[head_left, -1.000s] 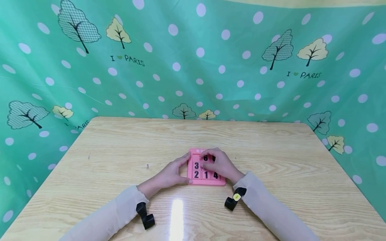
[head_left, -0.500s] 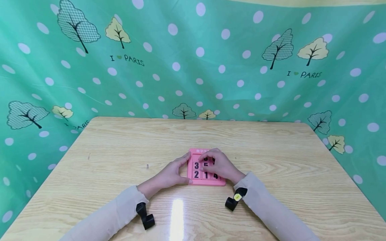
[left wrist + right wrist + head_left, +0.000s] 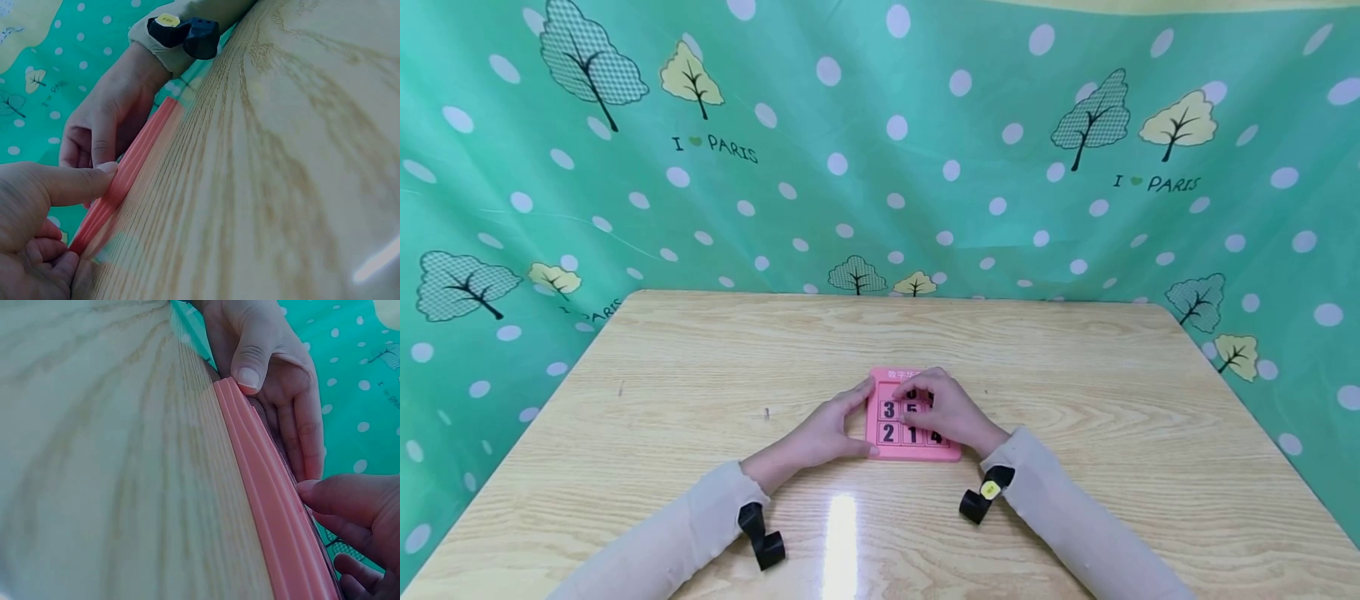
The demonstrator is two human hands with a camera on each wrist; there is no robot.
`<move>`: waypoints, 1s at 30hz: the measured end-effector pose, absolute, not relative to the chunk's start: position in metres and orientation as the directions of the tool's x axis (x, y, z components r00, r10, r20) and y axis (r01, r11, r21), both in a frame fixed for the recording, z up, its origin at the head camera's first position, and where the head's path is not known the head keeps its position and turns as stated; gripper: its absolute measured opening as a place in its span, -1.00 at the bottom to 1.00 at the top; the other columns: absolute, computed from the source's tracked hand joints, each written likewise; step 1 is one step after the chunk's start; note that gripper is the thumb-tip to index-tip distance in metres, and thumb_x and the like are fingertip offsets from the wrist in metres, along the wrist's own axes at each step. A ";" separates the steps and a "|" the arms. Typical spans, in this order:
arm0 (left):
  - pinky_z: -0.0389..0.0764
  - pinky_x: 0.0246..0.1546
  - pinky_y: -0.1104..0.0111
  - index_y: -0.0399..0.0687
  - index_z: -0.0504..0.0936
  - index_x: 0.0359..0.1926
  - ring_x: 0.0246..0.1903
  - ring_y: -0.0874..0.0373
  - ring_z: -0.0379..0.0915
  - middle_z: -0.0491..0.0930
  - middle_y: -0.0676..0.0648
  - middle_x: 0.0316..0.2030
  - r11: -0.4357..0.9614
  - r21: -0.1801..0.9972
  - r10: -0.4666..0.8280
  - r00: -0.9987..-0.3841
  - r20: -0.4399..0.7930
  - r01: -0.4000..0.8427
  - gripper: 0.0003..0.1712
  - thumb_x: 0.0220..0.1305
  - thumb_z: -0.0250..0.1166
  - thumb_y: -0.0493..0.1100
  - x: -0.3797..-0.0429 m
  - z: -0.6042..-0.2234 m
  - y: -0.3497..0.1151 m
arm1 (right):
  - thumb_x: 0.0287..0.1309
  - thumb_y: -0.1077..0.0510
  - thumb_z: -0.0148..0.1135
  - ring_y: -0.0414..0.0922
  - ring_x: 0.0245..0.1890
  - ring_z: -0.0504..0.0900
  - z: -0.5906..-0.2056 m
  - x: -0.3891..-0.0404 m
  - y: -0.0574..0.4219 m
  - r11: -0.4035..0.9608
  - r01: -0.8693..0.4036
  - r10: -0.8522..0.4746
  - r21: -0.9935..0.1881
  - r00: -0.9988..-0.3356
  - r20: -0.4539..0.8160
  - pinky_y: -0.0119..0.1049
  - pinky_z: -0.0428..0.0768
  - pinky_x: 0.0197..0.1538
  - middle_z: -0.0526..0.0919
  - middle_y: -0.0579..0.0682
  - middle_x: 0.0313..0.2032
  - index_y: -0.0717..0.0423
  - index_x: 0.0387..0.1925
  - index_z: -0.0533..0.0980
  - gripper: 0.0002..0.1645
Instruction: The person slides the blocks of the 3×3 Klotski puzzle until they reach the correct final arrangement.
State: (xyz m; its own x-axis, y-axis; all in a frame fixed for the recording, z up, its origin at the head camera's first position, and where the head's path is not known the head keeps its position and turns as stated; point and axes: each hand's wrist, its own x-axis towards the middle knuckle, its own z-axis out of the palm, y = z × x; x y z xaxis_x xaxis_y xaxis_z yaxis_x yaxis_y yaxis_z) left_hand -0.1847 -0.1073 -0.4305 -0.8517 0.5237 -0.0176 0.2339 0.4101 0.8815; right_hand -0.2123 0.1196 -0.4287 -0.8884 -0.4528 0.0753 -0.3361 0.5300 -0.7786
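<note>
A pink number slide puzzle (image 3: 917, 452) lies flat on the table. Its lower row reads 2, 1, 4; a 3 and a partly covered 5 sit above. The top-left slot shows no tile; tiles farther right are partly hidden by the right hand. My left hand (image 3: 823, 431) holds the puzzle's left side, thumb at the near corner and fingers along the edge. Over the tiles is my right hand (image 3: 951, 408), index finger and thumb bent and apart, tips at the middle column. In the right wrist view the puzzle's pink side (image 3: 269, 481) runs beneath the right thumb.
The light wood table (image 3: 700, 358) extends around the puzzle on all sides. A green dotted curtain (image 3: 880, 183) hangs behind and beside it. Black wrist cameras (image 3: 762, 537) are strapped over both sleeves. A bright light reflection lies on the near tabletop.
My right thumb has slid slightly toward the near side, uncovering more of the 5, while the index finger has shifted a little left. My left hand and the puzzle stay in place.
</note>
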 end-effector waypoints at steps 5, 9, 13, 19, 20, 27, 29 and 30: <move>-0.11 0.41 0.09 -0.22 0.00 0.44 0.43 -0.04 -0.18 -0.07 -0.15 0.45 0.399 0.888 0.530 -0.848 -0.023 0.226 0.13 -0.08 0.48 -0.22 -0.185 -0.431 -0.108 | -0.06 0.20 0.43 -0.12 -0.09 0.37 -0.427 -0.212 0.118 0.537 -0.349 -0.449 -0.768 -0.889 0.090 -0.22 0.39 -0.04 0.58 -0.16 -0.17 -0.07 -0.18 0.64 -0.68; -0.12 0.42 0.09 -0.20 -0.01 0.44 0.43 -0.03 -0.19 -0.08 -0.13 0.45 0.394 0.892 0.531 -0.847 -0.023 0.222 0.13 -0.08 0.48 -0.20 -0.186 -0.432 -0.108 | -0.05 0.20 0.43 -0.12 -0.10 0.37 -0.427 -0.212 0.117 0.542 -0.346 -0.443 -0.765 -0.892 0.090 -0.22 0.40 -0.04 0.58 -0.14 -0.17 -0.05 -0.20 0.64 -0.71; -0.12 0.41 0.09 -0.19 0.00 0.44 0.43 -0.03 -0.20 -0.07 -0.12 0.45 0.393 0.892 0.529 -0.848 -0.021 0.223 0.13 -0.07 0.48 -0.20 -0.186 -0.434 -0.109 | -0.04 0.21 0.41 -0.13 -0.11 0.37 -0.427 -0.213 0.114 0.549 -0.336 -0.431 -0.765 -0.898 0.085 -0.25 0.40 -0.07 0.57 -0.13 -0.17 -0.04 -0.20 0.64 -0.72; -0.12 0.41 0.09 -0.20 0.01 0.44 0.43 -0.04 -0.18 -0.06 -0.15 0.45 0.394 0.891 0.530 -0.848 -0.020 0.225 0.12 -0.07 0.48 -0.19 -0.187 -0.435 -0.108 | -0.05 0.23 0.41 -0.13 -0.16 0.36 -0.426 -0.215 0.112 0.541 -0.303 -0.403 -0.785 -0.912 0.075 -0.27 0.39 -0.09 0.56 -0.12 -0.19 -0.02 -0.22 0.65 -0.72; -0.12 0.42 0.10 -0.20 0.01 0.44 0.43 -0.03 -0.18 -0.05 -0.15 0.45 0.400 0.889 0.526 -0.850 -0.025 0.222 0.12 -0.07 0.48 -0.19 -0.186 -0.435 -0.108 | -0.05 0.23 0.41 -0.13 -0.17 0.37 -0.426 -0.216 0.112 0.540 -0.302 -0.401 -0.786 -0.913 0.076 -0.27 0.39 -0.09 0.57 -0.12 -0.20 -0.01 -0.22 0.65 -0.73; -0.12 0.42 0.09 -0.31 0.01 0.42 0.42 -0.08 -0.18 -0.05 -0.23 0.43 0.382 0.902 0.518 -0.855 -0.028 0.202 0.08 -0.05 0.45 -0.29 -0.176 -0.411 -0.104 | -0.06 0.25 0.40 -0.12 -0.09 0.40 -0.427 -0.221 0.112 0.532 -0.312 -0.381 -0.787 -0.918 0.107 -0.18 0.42 0.04 0.61 -0.12 -0.19 0.01 -0.21 0.65 -0.72; -0.12 0.41 0.08 -0.36 0.01 0.40 0.42 -0.10 -0.17 -0.05 -0.27 0.42 0.381 0.905 0.514 -0.857 -0.036 0.191 0.06 -0.05 0.43 -0.34 -0.170 -0.400 -0.103 | -0.06 0.25 0.41 -0.12 -0.07 0.40 -0.427 -0.221 0.111 0.536 -0.305 -0.374 -0.787 -0.922 0.102 -0.16 0.42 0.06 0.61 -0.12 -0.18 0.00 -0.21 0.65 -0.71; -0.12 0.41 0.08 -0.39 0.01 0.40 0.42 -0.11 -0.18 -0.05 -0.29 0.42 0.382 0.905 0.513 -0.857 -0.040 0.186 0.04 -0.05 0.42 -0.36 -0.168 -0.394 -0.102 | -0.06 0.25 0.41 -0.12 -0.07 0.40 -0.427 -0.221 0.111 0.538 -0.301 -0.370 -0.787 -0.924 0.100 -0.15 0.42 0.06 0.61 -0.12 -0.18 -0.01 -0.21 0.65 -0.71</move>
State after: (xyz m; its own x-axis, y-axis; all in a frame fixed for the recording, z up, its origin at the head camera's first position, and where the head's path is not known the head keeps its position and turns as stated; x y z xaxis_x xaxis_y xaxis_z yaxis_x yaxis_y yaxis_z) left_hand -0.1682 -0.1015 -0.3943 -0.8573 0.5132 -0.0400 0.1865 0.3821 0.9051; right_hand -0.2214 0.1110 -0.4270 -0.9237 -0.3697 0.1001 -0.3007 0.5383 -0.7873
